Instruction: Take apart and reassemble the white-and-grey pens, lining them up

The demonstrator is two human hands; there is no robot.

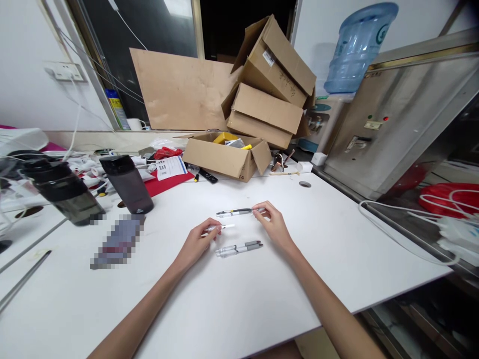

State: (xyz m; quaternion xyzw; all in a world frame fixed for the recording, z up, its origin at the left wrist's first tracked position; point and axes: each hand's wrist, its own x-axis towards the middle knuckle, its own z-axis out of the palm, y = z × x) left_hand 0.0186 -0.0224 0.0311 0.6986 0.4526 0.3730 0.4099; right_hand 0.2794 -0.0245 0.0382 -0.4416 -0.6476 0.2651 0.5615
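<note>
The left hand (200, 240) pinches a thin white plastic pen (228, 226). The right hand (272, 220) touches the right end of the far clear-and-dark plastic pens (235, 213); I can't tell if it grips. Two clear-and-grey plastic pens (239, 248) lie near on the flat white table (224, 299). All look light, stiff, slippery; hold their middles.

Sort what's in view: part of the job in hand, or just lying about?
Likely in the job:
slim white stick-like piece, in the left hand
grey-and-clear plastic pens, at the right hand
two similar pens, nearer the camera

Apparently lying about:
two dark plastic bottles
open brown cardboard box
black remote control
</note>
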